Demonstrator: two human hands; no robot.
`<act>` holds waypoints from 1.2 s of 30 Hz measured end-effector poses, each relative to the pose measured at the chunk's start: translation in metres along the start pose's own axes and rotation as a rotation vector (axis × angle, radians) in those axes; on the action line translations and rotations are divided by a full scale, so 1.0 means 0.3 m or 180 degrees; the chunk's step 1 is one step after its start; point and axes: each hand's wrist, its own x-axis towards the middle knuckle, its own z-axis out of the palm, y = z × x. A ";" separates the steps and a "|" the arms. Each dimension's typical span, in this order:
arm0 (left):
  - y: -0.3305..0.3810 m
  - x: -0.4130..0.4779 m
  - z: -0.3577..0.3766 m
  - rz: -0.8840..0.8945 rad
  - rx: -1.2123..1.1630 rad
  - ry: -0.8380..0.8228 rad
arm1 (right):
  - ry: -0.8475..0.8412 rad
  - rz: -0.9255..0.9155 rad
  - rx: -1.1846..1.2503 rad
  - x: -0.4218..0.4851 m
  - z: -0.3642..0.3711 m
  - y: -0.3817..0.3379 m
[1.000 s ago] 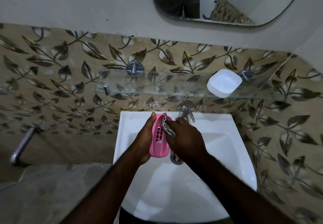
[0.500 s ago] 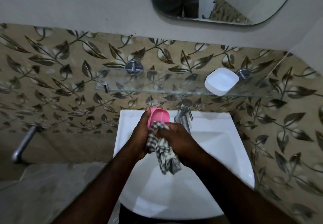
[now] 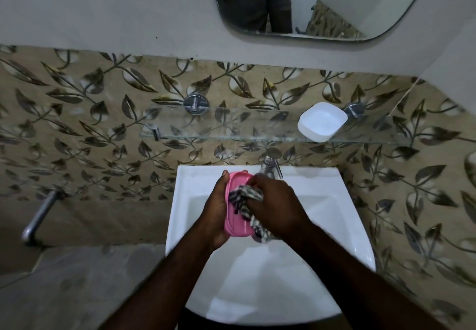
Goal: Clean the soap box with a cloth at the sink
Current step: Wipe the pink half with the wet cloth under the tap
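Observation:
My left hand (image 3: 215, 212) grips a pink soap box (image 3: 235, 223) from its left side, holding it over the white sink (image 3: 257, 273). The box's smooth side faces up. My right hand (image 3: 277, 207) is closed on a black-and-white checked cloth (image 3: 244, 198) and presses it against the box's upper right part. A tail of the cloth hangs below my right hand, over the basin. The cloth and my right hand hide part of the box.
A chrome tap (image 3: 270, 166) stands at the sink's back edge, just behind my right hand. Above it a glass shelf (image 3: 231, 123) carries a white soap dish (image 3: 322, 121). A mirror (image 3: 322, 2) hangs higher up. A metal pipe (image 3: 38, 217) juts from the wall at left.
The pink box has been turned from its slotted side to its smooth side. The cloth, first bunched, hung open and is now gathered against the box, more of which shows.

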 end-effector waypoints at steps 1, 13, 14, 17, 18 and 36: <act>0.000 -0.002 0.010 0.0006 -0.0007 -0.0027 | 0.0199 0.0095 0.0055 0.008 0.002 -0.006; -0.013 -0.001 0.020 -0.0011 -0.0176 -0.0132 | 0.0218 -0.0537 0.0183 -0.050 0.044 -0.008; -0.018 -0.004 0.031 -0.0001 -0.0094 -0.0154 | 0.0347 -0.0456 0.0043 -0.025 0.030 -0.001; -0.020 -0.009 0.046 0.0097 0.0194 -0.0061 | 0.0468 -0.0035 -0.0381 0.024 -0.004 0.013; -0.020 -0.012 0.048 0.0120 0.0250 -0.0060 | 0.0442 0.0077 -0.0514 0.025 -0.004 0.012; -0.006 -0.004 -0.019 0.0123 -0.0037 0.0082 | -0.1005 -0.1224 -0.0714 -0.085 0.035 0.039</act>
